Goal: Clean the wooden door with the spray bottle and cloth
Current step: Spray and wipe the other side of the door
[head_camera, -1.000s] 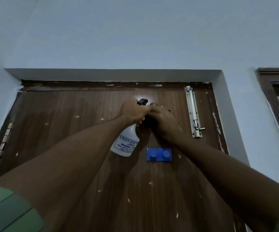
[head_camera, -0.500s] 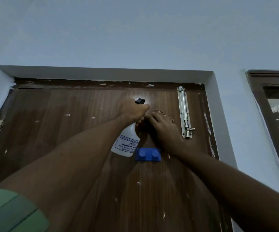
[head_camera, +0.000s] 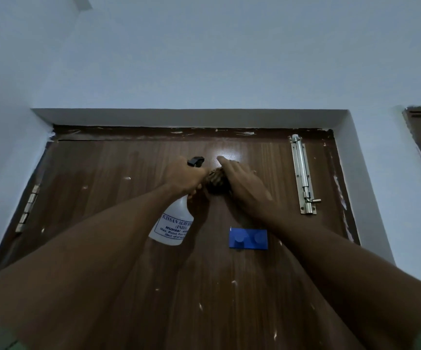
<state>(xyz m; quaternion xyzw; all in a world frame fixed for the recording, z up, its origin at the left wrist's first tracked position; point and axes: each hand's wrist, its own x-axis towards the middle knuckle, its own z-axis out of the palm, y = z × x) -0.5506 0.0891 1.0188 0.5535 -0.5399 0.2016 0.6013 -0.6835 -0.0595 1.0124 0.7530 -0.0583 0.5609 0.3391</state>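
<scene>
Hands at the upper wooden door (head_camera: 133, 248), below its frame.
Our left hand (head_camera: 184, 176) grips the spray bottle (head_camera: 173, 224) by its neck; our right hand (head_camera: 239, 181), fingers extended, presses the cloth (head_camera: 215, 183) against the door, left of the bolt (head_camera: 302, 175).

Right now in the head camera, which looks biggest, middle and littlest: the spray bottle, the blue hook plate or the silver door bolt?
1. Spray bottle, nearer the camera though
2. Silver door bolt
3. Blue hook plate
</scene>
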